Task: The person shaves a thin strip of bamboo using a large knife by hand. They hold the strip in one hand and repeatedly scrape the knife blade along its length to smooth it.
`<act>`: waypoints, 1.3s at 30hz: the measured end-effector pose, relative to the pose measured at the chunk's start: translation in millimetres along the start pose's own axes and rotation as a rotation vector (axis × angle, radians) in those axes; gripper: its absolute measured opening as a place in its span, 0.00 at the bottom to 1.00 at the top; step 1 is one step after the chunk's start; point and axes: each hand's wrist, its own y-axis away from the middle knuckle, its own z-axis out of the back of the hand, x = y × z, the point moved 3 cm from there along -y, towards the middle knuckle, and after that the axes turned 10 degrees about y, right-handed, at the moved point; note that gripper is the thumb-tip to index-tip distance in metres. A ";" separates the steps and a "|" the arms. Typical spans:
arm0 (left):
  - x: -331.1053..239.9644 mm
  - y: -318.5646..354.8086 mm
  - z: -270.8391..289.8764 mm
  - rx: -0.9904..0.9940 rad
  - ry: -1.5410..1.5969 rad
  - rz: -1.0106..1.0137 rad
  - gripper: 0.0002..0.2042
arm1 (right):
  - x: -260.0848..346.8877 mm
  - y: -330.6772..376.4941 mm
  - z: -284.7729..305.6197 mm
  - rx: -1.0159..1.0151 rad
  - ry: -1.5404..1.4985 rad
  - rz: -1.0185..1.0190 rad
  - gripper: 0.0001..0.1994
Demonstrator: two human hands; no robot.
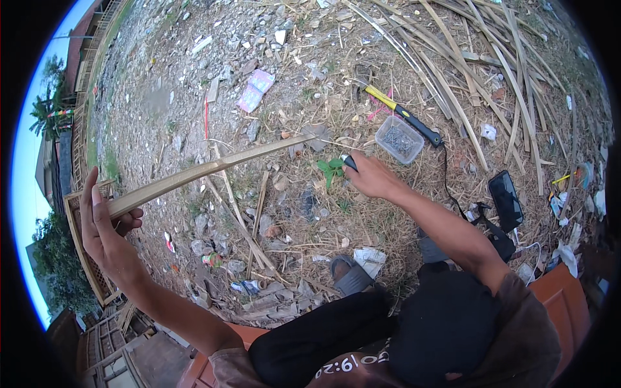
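Observation:
My left hand [110, 233] grips the near end of a long pale wooden strip [207, 169], some fingers stretched out along its side. The strip slants up to the right across the ground. My right hand [373, 176] is closed around a short tool with a dark handle [350, 162]. A thin part of that tool seems to point at the strip's far end; its exact kind is hard to make out. Just beyond my right hand lie a clear plastic box of nails [400, 140] and a hammer [402, 111] with a yellow and black handle.
Many long wooden strips [479, 71] lie piled at the far right. A black phone [506, 200] rests to the right of my forearm. A small green plant [330, 169] grows below the strip's far end. Stones, dry grass and litter cover the ground.

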 end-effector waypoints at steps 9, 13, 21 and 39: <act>-5.7 20.2 19.9 0.247 0.021 -0.110 0.18 | 125.8 46.6 17.0 -0.048 -0.381 0.433 0.17; -5.5 32.1 0.9 0.128 -0.057 -0.148 0.18 | 145.1 53.5 20.7 -0.005 -0.345 0.512 0.14; -3.6 35.6 4.1 0.062 -0.071 -0.301 0.18 | 108.8 35.6 33.4 0.031 -0.106 0.403 0.14; 2.9 25.6 -1.1 0.028 -0.034 -0.390 0.17 | 126.7 33.0 62.7 0.099 -0.060 0.452 0.14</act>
